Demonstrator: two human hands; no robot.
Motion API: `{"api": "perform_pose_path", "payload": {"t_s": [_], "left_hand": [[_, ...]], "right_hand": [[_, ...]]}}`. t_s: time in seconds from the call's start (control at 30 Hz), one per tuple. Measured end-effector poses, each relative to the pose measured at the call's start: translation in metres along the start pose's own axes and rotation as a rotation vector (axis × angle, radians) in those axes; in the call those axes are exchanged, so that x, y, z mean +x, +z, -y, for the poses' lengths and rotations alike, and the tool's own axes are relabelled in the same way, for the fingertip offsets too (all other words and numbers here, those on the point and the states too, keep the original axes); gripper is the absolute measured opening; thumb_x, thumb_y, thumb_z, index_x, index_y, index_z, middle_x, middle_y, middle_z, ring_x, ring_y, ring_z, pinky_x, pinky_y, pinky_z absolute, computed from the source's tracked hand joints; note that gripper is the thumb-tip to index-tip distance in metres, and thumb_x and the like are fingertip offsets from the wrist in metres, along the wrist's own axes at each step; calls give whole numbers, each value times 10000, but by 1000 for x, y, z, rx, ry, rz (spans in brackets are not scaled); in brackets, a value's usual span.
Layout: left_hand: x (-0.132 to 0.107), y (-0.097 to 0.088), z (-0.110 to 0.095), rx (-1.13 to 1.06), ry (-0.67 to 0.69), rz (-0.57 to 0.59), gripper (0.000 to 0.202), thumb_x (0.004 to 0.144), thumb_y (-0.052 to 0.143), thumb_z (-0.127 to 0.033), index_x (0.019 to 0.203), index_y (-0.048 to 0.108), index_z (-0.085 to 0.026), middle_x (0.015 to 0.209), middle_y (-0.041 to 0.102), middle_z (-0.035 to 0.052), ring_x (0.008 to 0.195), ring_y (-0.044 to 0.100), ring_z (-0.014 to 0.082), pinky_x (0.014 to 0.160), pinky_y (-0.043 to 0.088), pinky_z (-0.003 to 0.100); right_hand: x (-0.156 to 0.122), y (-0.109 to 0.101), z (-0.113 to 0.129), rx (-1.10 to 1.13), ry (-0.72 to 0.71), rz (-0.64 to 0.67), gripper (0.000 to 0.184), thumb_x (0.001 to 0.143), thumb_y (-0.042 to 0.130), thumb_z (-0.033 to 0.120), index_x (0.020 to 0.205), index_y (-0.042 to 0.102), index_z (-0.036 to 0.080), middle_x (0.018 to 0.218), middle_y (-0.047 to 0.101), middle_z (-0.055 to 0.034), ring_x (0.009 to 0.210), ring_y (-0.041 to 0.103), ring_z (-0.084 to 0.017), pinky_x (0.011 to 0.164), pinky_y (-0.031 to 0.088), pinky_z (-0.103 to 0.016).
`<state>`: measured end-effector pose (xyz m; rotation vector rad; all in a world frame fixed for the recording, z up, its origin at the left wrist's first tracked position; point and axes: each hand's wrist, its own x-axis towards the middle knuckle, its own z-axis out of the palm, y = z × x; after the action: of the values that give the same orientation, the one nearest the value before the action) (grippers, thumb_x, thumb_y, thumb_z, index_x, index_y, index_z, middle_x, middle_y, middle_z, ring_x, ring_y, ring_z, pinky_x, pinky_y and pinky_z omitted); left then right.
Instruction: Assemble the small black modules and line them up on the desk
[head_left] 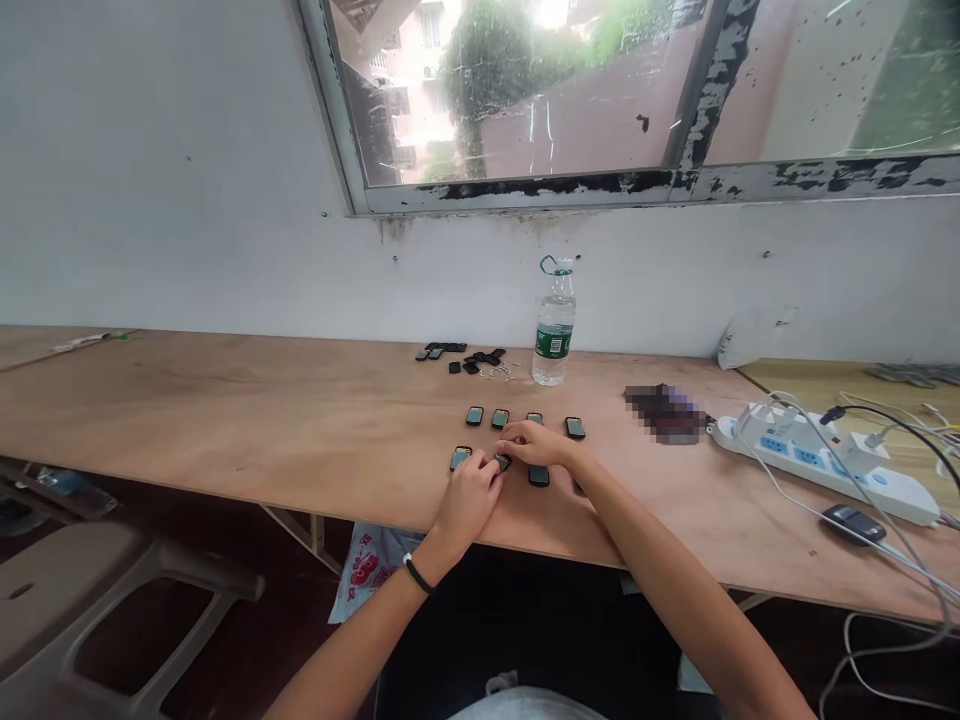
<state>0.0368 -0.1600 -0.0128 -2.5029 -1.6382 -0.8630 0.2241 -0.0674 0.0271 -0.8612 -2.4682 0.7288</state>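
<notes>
Both hands meet over one small black rectangular device with a screen (502,461) at the wooden table's front. My left hand (472,488) grips its left side, fingers bent. From the right, my right hand (534,443) reaches over with fingers closed on its upper edge. The fingers cover most of the piece. Similar devices lie around: one (461,458) just left of my left hand, another (538,476) below my right hand. A row behind includes one at the left (475,416), one beside it (500,419), and one at the right end (574,428).
Black parts (484,358) and small pale pieces (499,371) lie near the wall. A water bottle (553,340) stands behind my hands. To the right are a blurred dark item (666,412), a white power strip (825,470) with cables, and a black oval gadget (853,523).
</notes>
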Motion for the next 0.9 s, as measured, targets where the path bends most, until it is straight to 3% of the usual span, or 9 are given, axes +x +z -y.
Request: {"api": "perform_pose_path", "payload": {"t_s": [0.17, 0.3, 0.47, 0.63, 0.77, 0.9], "left_hand": [[0, -3, -1, -50, -5, 2, 131, 975, 655, -246, 852, 671, -206, 974, 629, 46, 895, 630, 203, 803, 517, 345], [0, -3, -1, -112, -6, -16, 75, 961, 676, -257, 903, 699, -216, 1020, 647, 49, 940, 641, 211, 854, 532, 365], [-1, -1, 1, -106, -12, -7, 44, 952, 688, -263, 967, 696, -222, 1050, 652, 52, 971, 647, 226, 875, 532, 373], [0, -10, -6, -5, -5, -48, 262, 919, 740, -294, 1160, 654, -236, 1127, 654, 70, 1021, 631, 263, 888, 504, 402], [5, -9, -26, 9, 88, -15, 215, 922, 742, -318, 1102, 662, -231, 1059, 646, 65, 1018, 614, 268, 875, 487, 402], [14, 6, -55, 41, 160, 41, 202, 919, 746, -357, 1052, 675, -223, 1092, 643, 74, 973, 616, 263, 846, 487, 402]], "right_hand": [[-4, -10, -4, 33, 13, 27, 425, 1045, 482, 447, 870, 734, 152, 953, 714, -92, 764, 617, -183, 697, 472, -281], [-14, -26, -19, 54, 25, -88, 309, 1010, 500, 264, 1135, 769, 174, 1147, 737, -98, 977, 666, -218, 826, 509, -302], [-35, -39, -35, 20, 85, -23, 332, 903, 538, 101, 1081, 806, 180, 1079, 762, -98, 897, 670, -211, 756, 511, -298], [-48, -38, -33, -15, 88, 59, 420, 885, 502, 41, 1108, 820, 200, 1176, 748, -92, 915, 686, -195, 767, 524, -279], [-50, -34, -35, -75, 58, 73, 465, 831, 525, -2, 1130, 816, 204, 1136, 764, -78, 935, 692, -200, 779, 528, -266], [-51, -32, -37, -109, 63, 30, 306, 883, 590, 94, 1064, 817, 190, 1040, 769, -79, 842, 683, -189, 750, 518, -265]]}}
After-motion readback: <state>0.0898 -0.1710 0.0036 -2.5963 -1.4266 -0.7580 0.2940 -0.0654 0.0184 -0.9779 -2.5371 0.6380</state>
